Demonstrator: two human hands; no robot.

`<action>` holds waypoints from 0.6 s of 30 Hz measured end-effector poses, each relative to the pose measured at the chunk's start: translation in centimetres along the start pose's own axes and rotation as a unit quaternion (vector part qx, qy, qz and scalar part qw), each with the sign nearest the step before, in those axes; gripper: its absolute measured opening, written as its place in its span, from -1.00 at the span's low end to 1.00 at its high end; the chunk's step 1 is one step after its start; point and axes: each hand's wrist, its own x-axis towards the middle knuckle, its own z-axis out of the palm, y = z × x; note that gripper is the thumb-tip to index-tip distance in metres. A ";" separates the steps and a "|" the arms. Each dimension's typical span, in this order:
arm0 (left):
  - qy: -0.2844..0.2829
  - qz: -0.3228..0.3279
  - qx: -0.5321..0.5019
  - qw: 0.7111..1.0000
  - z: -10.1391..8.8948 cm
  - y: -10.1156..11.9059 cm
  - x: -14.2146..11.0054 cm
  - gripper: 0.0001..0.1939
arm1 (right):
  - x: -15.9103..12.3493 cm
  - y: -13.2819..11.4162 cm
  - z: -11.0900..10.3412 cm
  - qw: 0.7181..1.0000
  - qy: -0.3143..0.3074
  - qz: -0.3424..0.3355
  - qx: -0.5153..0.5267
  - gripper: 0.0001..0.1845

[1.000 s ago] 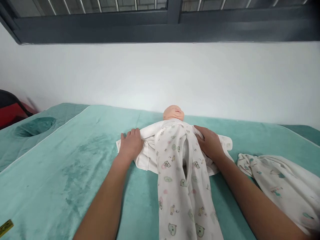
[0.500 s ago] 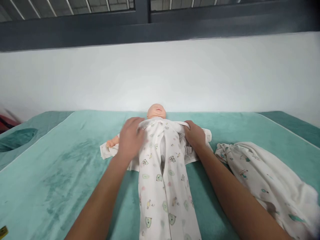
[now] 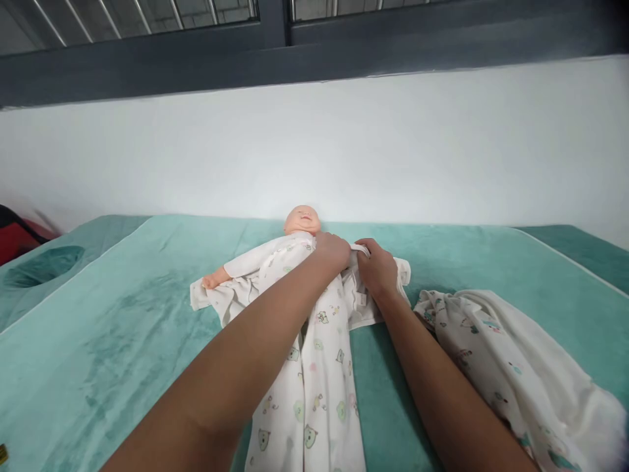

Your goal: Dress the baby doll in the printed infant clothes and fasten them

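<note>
A baby doll (image 3: 302, 219) lies on its back, head towards the wall. A white printed baby romper (image 3: 322, 347) covers its front, the long legs stretching towards me. One doll arm in a white sleeve (image 3: 243, 261) points left; the other is hidden. My left hand (image 3: 333, 253) is closed at the romper's upper edge by the doll's shoulder, its fingertips mostly hidden. Beside it, my right hand (image 3: 377, 267) pinches a narrow white strip of the romper, drawn out between both hands. Under the doll, a white cloth garment (image 3: 230, 305) is spread to both sides.
To the right lies another white printed garment (image 3: 511, 367), rumpled. All this rests on a green padded cover (image 3: 122, 341) with a hollow (image 3: 44, 265) at far left. A red and black item (image 3: 19, 233) is at the left edge. Behind stands a white wall (image 3: 314, 144).
My left hand has moved right, from the romper's left edge across the doll's chest to beside my right hand. My right hand keeps its hold. The doll's sleeved arm is now uncovered.
</note>
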 end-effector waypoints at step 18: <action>0.048 -0.081 0.036 0.995 -4.3 -6.0 -6.7 -0.63 | 1.3 1.1 -0.9 0.954 0.059 0.110 0.274 -0.69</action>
